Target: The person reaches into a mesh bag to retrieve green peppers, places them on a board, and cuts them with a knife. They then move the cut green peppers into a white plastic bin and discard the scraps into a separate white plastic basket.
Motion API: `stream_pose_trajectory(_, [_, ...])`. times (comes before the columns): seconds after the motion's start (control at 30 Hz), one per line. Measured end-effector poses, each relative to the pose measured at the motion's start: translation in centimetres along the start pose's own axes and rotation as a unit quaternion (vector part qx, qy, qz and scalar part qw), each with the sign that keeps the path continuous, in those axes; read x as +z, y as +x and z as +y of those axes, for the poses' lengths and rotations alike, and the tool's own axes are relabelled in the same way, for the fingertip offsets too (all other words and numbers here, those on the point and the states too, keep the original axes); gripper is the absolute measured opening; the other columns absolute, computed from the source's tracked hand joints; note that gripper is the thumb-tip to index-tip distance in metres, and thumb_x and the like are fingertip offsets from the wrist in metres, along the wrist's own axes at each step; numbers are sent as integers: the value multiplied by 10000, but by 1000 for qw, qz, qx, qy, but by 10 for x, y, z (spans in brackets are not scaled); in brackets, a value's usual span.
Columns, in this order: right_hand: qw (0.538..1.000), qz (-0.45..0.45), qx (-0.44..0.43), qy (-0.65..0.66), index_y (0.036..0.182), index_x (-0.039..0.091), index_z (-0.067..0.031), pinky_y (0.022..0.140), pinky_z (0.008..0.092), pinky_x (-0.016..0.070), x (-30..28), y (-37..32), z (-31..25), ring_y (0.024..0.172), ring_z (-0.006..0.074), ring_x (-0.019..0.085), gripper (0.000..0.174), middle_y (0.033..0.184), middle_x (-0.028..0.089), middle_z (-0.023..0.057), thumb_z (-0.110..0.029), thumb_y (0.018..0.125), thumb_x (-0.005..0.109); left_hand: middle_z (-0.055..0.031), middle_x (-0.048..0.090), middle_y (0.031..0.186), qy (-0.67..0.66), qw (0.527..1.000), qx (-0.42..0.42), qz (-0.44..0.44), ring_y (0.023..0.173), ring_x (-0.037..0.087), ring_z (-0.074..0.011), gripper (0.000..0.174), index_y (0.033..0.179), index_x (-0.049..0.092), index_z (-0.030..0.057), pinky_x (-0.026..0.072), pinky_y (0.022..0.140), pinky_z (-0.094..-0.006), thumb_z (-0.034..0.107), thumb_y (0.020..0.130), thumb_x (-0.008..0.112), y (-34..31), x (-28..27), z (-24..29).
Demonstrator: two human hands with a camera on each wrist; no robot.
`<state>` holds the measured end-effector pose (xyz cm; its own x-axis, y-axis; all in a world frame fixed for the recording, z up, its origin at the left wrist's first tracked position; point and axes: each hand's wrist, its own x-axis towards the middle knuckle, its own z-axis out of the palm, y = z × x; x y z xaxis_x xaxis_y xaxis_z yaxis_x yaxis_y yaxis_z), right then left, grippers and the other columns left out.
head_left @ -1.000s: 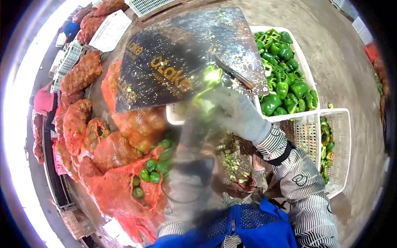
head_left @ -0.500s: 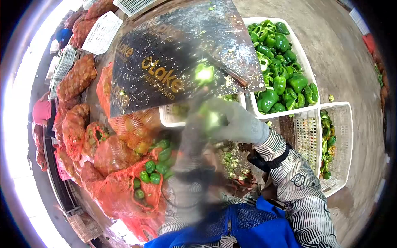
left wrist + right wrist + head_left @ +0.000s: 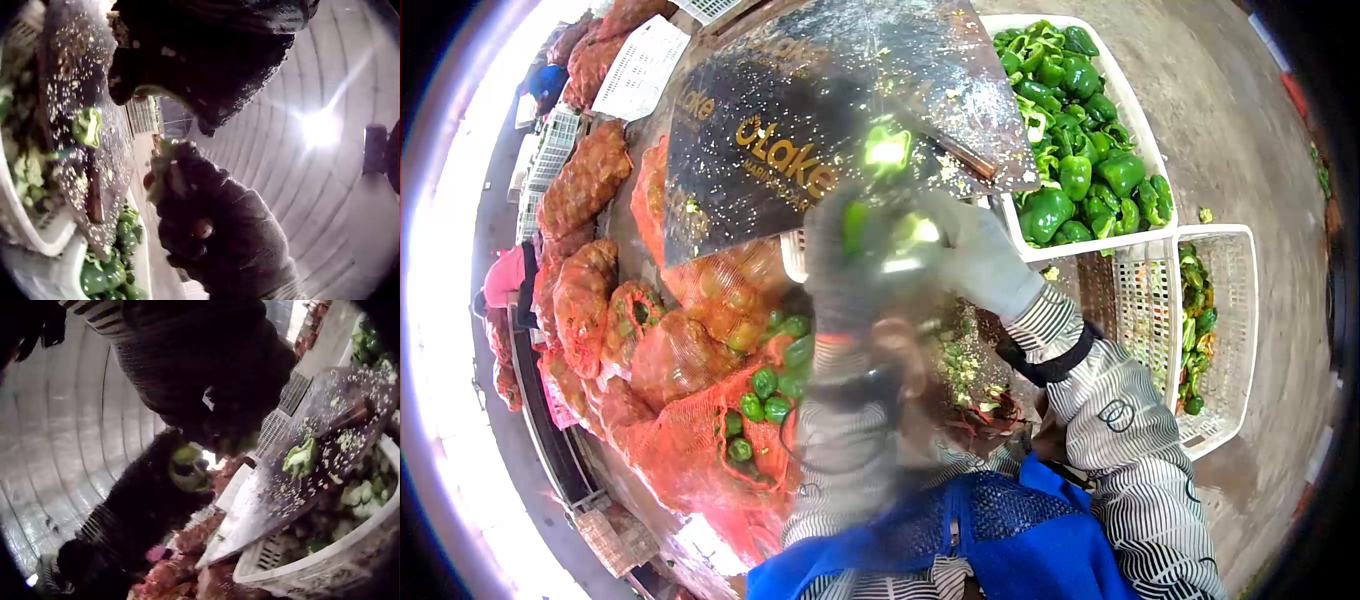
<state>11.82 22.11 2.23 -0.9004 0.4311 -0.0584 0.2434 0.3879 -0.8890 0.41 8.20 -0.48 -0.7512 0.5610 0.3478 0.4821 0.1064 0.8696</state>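
Observation:
My left hand [image 3: 840,265], gloved and blurred in the head view, grips a green bell pepper piece [image 3: 187,469]. Close beside it, my right hand [image 3: 985,255] in a grey glove holds a pale green pepper piece [image 3: 918,230] in its curled fingers. The left wrist view shows this right hand [image 3: 219,228] with the green piece at its fingertips. Just beyond both hands, a cut green pepper [image 3: 887,148] lies on a dark board [image 3: 730,180] strewn with seeds. A knife [image 3: 967,157] with a wooden handle rests on the board to its right.
A white crate [image 3: 1165,200] full of green peppers stands right of the board. Another crate [image 3: 1245,330] below it holds pepper scraps. Partly under the board sits a further white crate [image 3: 325,572]. Red mesh sacks [image 3: 670,430], one with whole peppers, crowd the left.
My hands were close together around a pepper; now they are a little apart, each with a green piece. The head view has tilted, so the board sits higher in it.

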Motion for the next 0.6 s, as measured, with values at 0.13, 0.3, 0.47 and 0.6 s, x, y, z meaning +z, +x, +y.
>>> stream_pose_trajectory(0.13, [981,9,-80,-179,1334,523,-126,779,402,521,-15,2,-14,913,269,649,538,1136,636,121,-251,839,690,-98,600,1073,-221,973,-57,37,915,633,-190,515,1367,434,72,568,769,-309,427,1000,497,12,-16,17])
stream_pose_trajectory(0.3, [987,26,-149,-56,1337,495,-137,922,429,498,-9,-1,-30,1068,326,622,563,1206,600,168,-238,823,700,-95,529,1275,-301,935,-180,-59,1081,569,-186,645,1449,348,52,505,925,-293,529,1014,368,6,5,36])
stream_pose_trajectory(0.47, [997,76,-26,-18,1261,565,-109,786,381,545,-29,6,0,842,258,693,435,1065,686,141,-182,840,644,-120,490,1388,-82,980,-77,-164,1256,482,-209,528,1443,384,45,422,1038,-332,287,997,530,2,48,-3])
stream_pose_trajectory(0.6, [968,220,48,110,1204,616,-47,771,354,536,-90,25,57,812,203,685,386,986,691,189,-186,843,619,-116,612,1217,27,990,-134,-32,1167,555,-215,385,1282,540,45,453,1016,-370,70,909,634,36,52,0])
